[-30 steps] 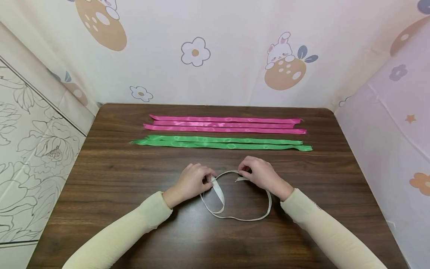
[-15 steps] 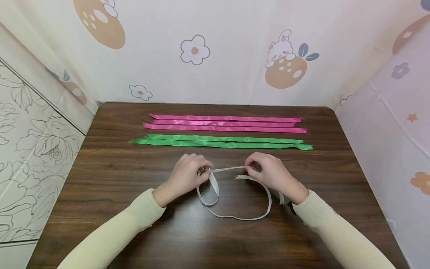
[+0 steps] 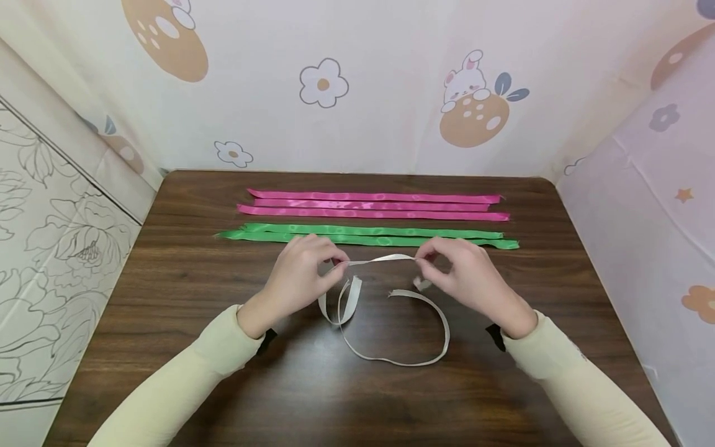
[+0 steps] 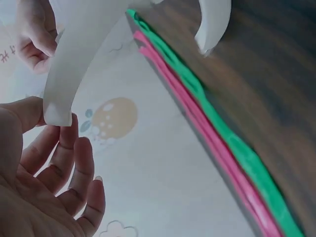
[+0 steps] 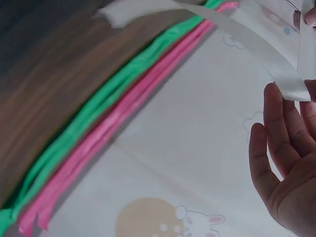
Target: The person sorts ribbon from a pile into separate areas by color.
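Note:
Above the near half of the table, a white ribbon (image 3: 391, 257) is stretched between both hands. My left hand (image 3: 304, 270) pinches it between thumb and fingertips, and a tail hangs in a curve below that hand. Opposite, the right hand (image 3: 466, 273) pinches the same ribbon, with a short end showing beneath. In the left wrist view the ribbon (image 4: 74, 69) folds over at the left fingertips; the right wrist view shows the ribbon (image 5: 252, 42) bending down from the right fingertips. A second white ribbon (image 3: 385, 359) lies in an open curve on the tabletop below the hands.
Several pink ribbons (image 3: 380, 214) lie straight and side by side near the back of the brown wooden table (image 3: 184, 279). Green ribbons (image 3: 368, 239) lie parallel in front of them, just beyond the hands. A patterned curtain (image 3: 385, 124) hangs behind the table.
Both hands have risen away from me and moved apart, drawing the held white ribbon taut between them. Its left tail has separated from the ribbon on the table, which has stayed put.

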{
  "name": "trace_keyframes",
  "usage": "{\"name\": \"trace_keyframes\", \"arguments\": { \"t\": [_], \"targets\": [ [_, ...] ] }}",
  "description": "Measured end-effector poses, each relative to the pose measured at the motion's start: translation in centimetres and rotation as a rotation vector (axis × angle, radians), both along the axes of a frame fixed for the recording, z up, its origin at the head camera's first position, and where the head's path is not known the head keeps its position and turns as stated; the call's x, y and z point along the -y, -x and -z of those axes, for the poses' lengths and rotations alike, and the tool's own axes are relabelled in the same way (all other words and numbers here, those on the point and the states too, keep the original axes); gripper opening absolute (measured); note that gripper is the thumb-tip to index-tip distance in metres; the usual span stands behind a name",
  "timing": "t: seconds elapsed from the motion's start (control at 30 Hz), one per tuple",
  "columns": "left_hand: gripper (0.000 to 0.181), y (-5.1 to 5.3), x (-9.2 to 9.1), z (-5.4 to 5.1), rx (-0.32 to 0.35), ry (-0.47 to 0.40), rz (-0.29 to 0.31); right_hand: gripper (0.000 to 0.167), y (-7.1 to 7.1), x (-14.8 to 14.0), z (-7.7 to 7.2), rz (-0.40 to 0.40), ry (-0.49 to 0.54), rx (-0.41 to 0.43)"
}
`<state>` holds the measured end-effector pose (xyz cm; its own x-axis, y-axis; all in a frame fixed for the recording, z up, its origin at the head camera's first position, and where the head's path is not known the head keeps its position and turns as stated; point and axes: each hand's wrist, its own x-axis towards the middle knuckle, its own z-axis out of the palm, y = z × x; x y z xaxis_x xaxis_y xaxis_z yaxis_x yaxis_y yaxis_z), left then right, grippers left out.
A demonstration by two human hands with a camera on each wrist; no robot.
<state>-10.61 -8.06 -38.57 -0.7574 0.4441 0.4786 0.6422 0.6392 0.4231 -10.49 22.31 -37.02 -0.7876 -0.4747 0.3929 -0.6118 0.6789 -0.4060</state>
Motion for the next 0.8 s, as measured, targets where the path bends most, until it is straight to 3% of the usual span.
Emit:
{"name": "trace_keyframes", "arguments": {
  "t": [0.17, 0.4, 0.6, 0.8],
  "targets": [
    [0.006, 0.2, 0.3, -1.0, -0.061, -0.050, 0.013, 0.020, -0.1, 0.0, -1.2, -0.019, 0.026, -0.090],
    [0.007, 0.6, 1.0, -1.9, -0.159, -0.088, 0.011, 0.021, -0.1, -0.1, -2.9, -0.009, 0.051, -0.103],
    [0.007, 0.8, 1.9, -2.5, -0.194, -0.115, -0.010, 0.020, 0.0, -0.9, -4.1, 0.006, 0.081, -0.122],
    [0.008, 1.0, 3.3, -2.8, -0.189, -0.133, -0.046, 0.002, 0.2, -2.3, -4.8, 0.027, 0.121, -0.140]
  ]
}}
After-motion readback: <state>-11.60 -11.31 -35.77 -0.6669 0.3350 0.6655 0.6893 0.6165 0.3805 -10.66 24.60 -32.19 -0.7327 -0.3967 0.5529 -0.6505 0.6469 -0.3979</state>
